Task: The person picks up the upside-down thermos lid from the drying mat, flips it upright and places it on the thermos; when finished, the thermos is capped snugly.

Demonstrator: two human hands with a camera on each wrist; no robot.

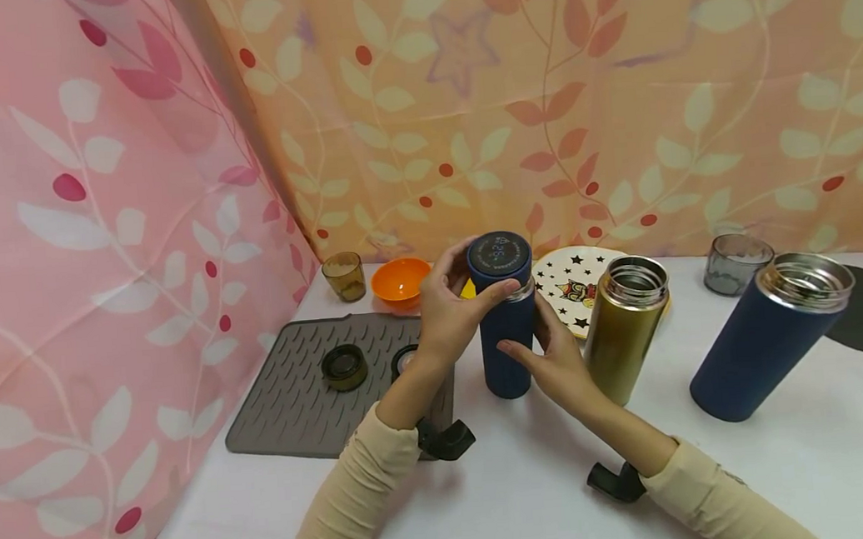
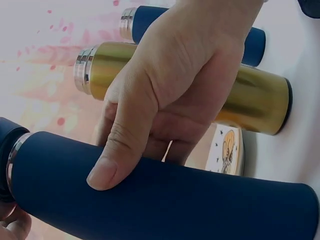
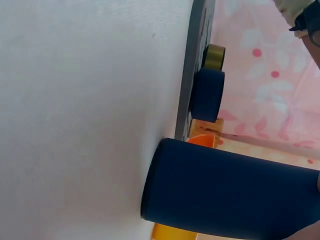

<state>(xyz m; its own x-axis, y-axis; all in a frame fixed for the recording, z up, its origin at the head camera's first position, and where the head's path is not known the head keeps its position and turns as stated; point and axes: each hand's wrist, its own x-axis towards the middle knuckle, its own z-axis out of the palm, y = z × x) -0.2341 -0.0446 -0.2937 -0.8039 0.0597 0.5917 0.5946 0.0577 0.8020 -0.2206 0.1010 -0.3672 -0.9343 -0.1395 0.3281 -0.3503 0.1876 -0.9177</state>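
Beyond both hands hung an orange floral-printed cloth (image 1: 539,86), with a pink floral-printed cloth (image 1: 71,270) to their left. A white table (image 1: 268,515) spread beneath them, and a ridged grey mat (image 1: 276,406) lay left of the left hand. Cream sleeves (image 1: 360,483) reached in from the near side, forearms angling inward. Well right of the right hand stood a broad, lidless navy-blue bottle (image 1: 760,347) with a silver rim; just beside that hand stood a lidless gold metal bottle (image 1: 626,323). Between the hands was a slim matte navy-blue bottle (image 1: 510,339), upright, its base down at the table. The right hand (image 1: 562,365) curled around its body, thumb in front; the left hand (image 1: 449,306) grasped its top, thumb by the silver neck ring under a black-topped navy-blue lid (image 1: 500,254). Beyond the left hand sat an orange bowl (image 1: 400,282); left of it, on the mat, lay a round olive-gold lid (image 1: 345,381).
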